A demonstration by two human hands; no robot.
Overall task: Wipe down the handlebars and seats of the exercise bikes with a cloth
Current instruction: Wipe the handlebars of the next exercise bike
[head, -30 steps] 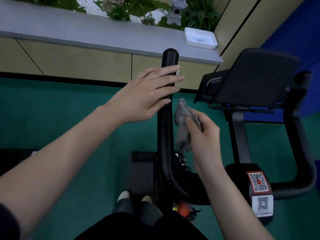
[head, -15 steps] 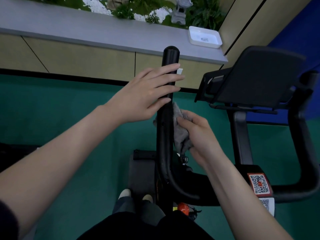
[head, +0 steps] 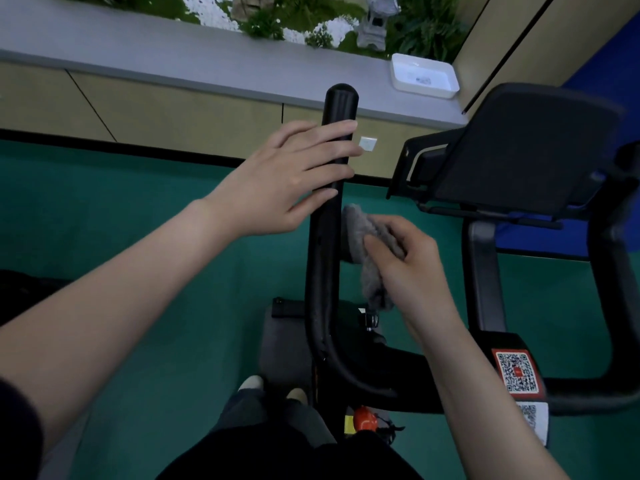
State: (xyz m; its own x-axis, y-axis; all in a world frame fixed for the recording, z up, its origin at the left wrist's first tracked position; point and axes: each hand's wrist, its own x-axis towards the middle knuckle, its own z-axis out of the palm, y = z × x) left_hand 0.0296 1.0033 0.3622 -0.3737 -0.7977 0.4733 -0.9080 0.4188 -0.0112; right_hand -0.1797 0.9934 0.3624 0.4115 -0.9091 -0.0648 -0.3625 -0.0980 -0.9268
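- Step in hand: wiping the near handlebar [head: 323, 258] of the exercise bike, by my read. It is the black tube running up the middle of the view to a rounded end cap.
- Left hand [head: 298, 171]: fingers straight and spread, laid flat across the upper part of that handlebar, just below the cap. It steadies the bar and does not grip it.
- Right hand [head: 408, 268]: fingers curled, pinching the grey cloth [head: 363, 244], which is bunched and has a tail hanging below the hand.
- Cloth position: on the bar's right side, just under the left hand. Its top edge looks to be touching the tube, but I cannot confirm contact.
- Progress: early, I'd judge. The far handlebar [head: 620, 271] and the console back [head: 519, 147] have no hand on them, and no seat is in view.
- Next move calls for: wrapping the cloth round the tube rather than dabbing one side, then sliding it along the length. The left hand covers the top section, so it has to shift before the cloth can reach the cap.
- Risk: the loose cloth tail hangs near the adjustment knob [head: 371, 320] and could snag on a downstroke.
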